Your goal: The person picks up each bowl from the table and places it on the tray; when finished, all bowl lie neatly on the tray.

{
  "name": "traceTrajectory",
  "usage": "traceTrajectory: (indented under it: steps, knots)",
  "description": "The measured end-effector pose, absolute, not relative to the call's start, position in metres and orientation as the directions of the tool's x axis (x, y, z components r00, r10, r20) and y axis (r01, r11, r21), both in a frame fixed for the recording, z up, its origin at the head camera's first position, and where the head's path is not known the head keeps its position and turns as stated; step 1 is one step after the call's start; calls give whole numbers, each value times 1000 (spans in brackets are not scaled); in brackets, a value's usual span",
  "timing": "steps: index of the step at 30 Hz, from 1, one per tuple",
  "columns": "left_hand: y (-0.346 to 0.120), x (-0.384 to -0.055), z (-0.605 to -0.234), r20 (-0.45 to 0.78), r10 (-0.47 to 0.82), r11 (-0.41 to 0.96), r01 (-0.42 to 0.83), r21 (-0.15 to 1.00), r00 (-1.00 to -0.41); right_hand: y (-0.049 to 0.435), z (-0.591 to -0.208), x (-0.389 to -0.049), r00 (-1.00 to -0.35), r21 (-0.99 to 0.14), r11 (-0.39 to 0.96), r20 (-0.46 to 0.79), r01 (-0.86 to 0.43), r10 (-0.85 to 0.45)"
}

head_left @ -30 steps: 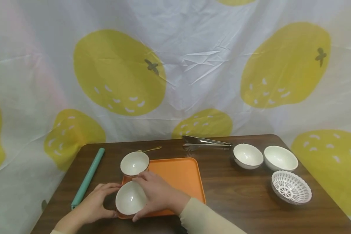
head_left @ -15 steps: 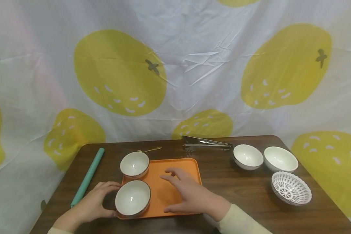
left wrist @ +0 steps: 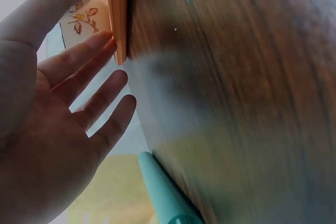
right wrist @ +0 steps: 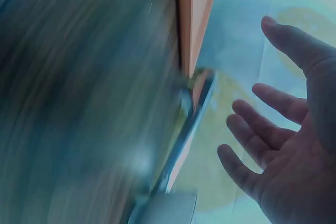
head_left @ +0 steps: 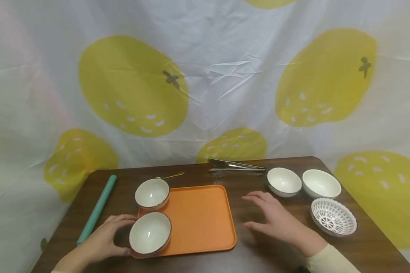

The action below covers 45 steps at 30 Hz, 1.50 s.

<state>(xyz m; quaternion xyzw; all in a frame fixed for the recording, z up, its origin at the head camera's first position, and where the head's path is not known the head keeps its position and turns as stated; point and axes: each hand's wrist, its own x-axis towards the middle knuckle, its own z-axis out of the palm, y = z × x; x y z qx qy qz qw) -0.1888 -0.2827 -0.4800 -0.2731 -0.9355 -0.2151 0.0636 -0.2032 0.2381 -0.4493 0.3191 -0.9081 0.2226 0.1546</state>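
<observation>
Orange tray (head_left: 201, 223), bare from middle to right edge, lies on your bench (head_left: 239, 182). Your left grip (head_left: 104, 239), spread apart, is at its left edge; your right grip (head_left: 273, 218), also spread, hovers off the right. Two bowls (head_left: 150, 233) line its left side.

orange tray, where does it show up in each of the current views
Head: orange tray, lower middle.
Left wrist: tray edge, a narrow strip down from the top, left of centre.
Right wrist: tray edge, down from the top, right of centre.
Shared landmark: brown wooden tabletop.
</observation>
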Motion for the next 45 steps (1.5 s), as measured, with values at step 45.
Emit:
traceTrajectory:
  steps: [45]
  knots:
    - [-291, -174, -475, 217, 441, 790, 491, 366, -871, 426, -456, -168, -867, -289, 889, 457, -355, -198]
